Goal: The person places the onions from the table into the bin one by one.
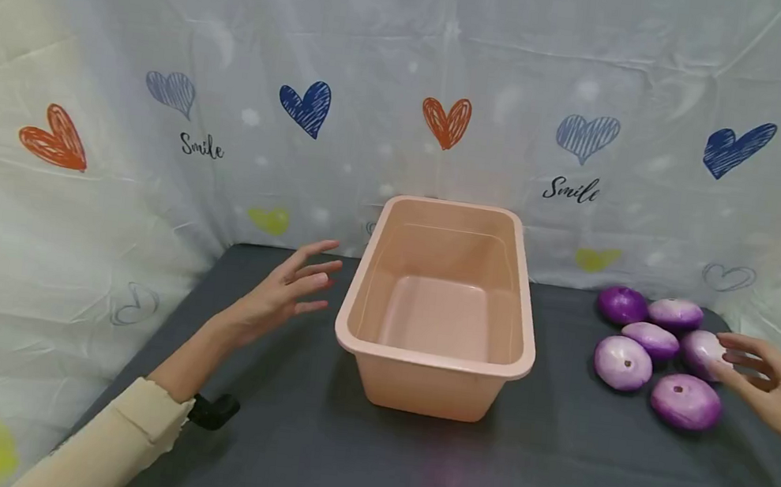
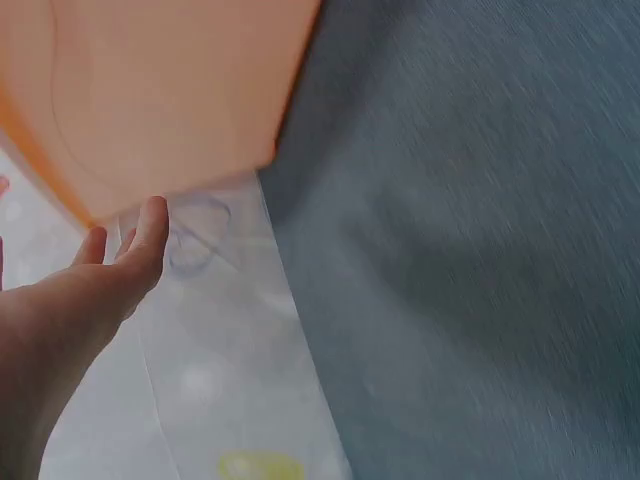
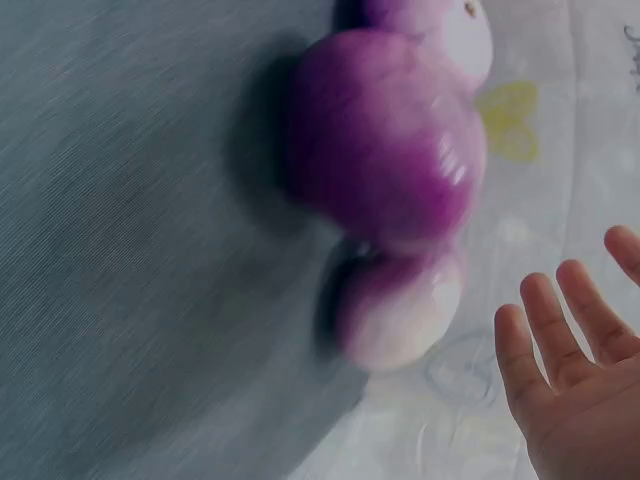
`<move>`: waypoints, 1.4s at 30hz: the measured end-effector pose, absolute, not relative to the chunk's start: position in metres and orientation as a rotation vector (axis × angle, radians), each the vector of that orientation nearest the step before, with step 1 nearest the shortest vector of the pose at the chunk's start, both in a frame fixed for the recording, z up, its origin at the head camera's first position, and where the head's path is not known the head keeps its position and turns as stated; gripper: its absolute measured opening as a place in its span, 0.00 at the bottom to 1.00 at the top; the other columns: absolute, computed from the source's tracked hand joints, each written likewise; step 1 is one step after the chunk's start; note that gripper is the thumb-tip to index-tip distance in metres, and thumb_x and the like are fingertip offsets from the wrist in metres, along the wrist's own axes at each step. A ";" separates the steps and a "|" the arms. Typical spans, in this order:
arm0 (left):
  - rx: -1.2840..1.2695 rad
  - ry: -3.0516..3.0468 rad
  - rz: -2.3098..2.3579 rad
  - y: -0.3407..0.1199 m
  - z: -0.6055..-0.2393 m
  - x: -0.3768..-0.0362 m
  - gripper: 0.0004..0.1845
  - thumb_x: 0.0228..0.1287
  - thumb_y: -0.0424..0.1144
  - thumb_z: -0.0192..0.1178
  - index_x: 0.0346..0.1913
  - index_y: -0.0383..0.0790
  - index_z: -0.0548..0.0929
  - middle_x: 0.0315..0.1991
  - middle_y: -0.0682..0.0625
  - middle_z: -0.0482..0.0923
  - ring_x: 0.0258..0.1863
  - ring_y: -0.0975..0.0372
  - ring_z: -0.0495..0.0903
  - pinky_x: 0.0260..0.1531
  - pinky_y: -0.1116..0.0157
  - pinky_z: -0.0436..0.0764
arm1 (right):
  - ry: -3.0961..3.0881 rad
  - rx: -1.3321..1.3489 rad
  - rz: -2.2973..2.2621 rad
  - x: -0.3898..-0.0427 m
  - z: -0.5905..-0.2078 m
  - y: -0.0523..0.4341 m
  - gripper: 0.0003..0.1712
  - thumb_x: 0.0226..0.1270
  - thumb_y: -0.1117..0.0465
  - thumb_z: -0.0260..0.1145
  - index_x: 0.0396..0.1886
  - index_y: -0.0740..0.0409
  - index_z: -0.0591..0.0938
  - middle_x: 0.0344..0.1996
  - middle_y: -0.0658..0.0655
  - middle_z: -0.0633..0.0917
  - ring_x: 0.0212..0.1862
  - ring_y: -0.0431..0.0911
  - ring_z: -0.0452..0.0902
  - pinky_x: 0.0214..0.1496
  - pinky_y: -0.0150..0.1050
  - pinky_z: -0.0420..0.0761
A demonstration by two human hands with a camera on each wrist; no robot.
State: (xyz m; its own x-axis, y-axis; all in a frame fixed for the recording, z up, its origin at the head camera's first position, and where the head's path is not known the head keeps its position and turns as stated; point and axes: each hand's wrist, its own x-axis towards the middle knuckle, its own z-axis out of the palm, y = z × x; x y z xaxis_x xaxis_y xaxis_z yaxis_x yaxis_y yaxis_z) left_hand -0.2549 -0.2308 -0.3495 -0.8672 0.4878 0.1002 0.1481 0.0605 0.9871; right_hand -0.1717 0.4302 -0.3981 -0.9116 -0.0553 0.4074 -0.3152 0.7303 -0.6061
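My left hand hovers left of a peach plastic tub, fingers spread and nothing in them. In the left wrist view its fingertips point toward the side of the tub. Over at the right, my right hand reaches in beside several round purple onions. Its fingertips overlap the edge of a paler onion in the head view. The right wrist view has the fingers extended and apart, with a glossy purple onion to their upper left.
Dark grey cloth covers the table. A pale sheet printed with hearts hangs behind it and along both sides. Inside the tub, the bare bottom shows. The onions lie grouped near the table's far right corner.
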 end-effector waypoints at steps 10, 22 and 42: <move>0.757 1.953 1.885 -0.197 -0.350 -0.256 0.40 0.77 0.44 0.58 0.83 0.55 0.48 0.79 0.43 0.48 0.76 0.49 0.55 0.68 0.43 0.61 | -2.439 0.182 1.064 -0.139 -0.428 0.451 0.43 0.67 0.71 0.70 0.79 0.54 0.64 0.62 0.35 0.66 0.50 0.19 0.62 0.44 0.13 0.63; 0.789 1.961 1.854 -0.191 -0.356 -0.257 0.39 0.76 0.39 0.59 0.82 0.52 0.51 0.80 0.40 0.47 0.75 0.45 0.56 0.65 0.46 0.66 | -2.640 0.077 1.087 -0.134 -0.441 0.445 0.55 0.67 0.63 0.75 0.84 0.54 0.50 0.74 0.78 0.55 0.67 0.73 0.59 0.49 0.18 0.65; 0.840 1.951 1.843 -0.193 -0.359 -0.255 0.37 0.77 0.36 0.57 0.82 0.47 0.52 0.80 0.40 0.49 0.76 0.43 0.52 0.66 0.44 0.64 | -2.690 0.247 1.127 -0.149 -0.447 0.429 0.44 0.58 0.63 0.81 0.71 0.64 0.70 0.59 0.36 0.69 0.47 0.22 0.68 0.42 0.19 0.74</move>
